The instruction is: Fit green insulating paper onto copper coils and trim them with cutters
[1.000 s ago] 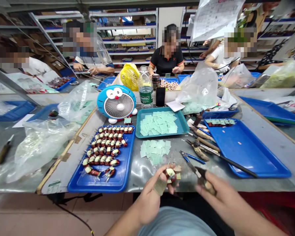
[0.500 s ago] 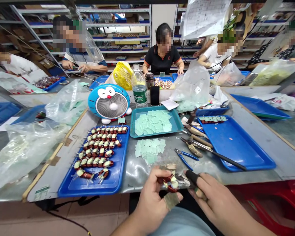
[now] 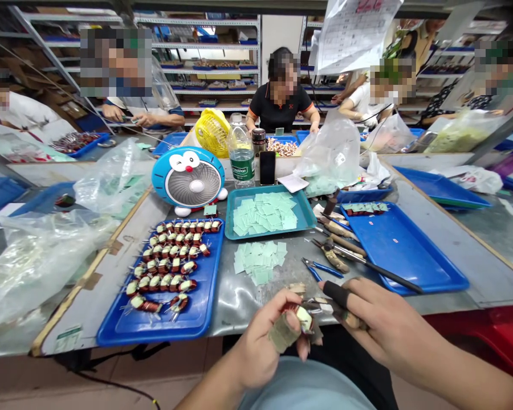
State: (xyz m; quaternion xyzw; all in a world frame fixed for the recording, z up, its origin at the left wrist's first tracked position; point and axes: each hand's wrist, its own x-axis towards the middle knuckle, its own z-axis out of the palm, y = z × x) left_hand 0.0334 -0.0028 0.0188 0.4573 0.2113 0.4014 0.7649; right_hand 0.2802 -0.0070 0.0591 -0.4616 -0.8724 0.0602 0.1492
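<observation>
A copper-wound coil with a pale yellow-green block is pinched in my left hand, whose thumb is wrapped in drab tape. My right hand wears a black finger cover and grips a tool with a wooden handle; its metal end reaches to the coil. What kind of tool it is cannot be made out. Beyond my hands lie loose green sheets on the metal table. Rows of similar coils sit in the blue tray at left.
A teal tray holds more green sheets. Blue-handled cutters and other pliers lie right of centre, beside another blue tray. A cartoon fan, a bottle and a phone stand behind. Several people sit across the table.
My left hand has turned the coil, and its taped thumb now lies across it. My right hand has shifted slightly up and to the right with the tool. The view has moved a little.
</observation>
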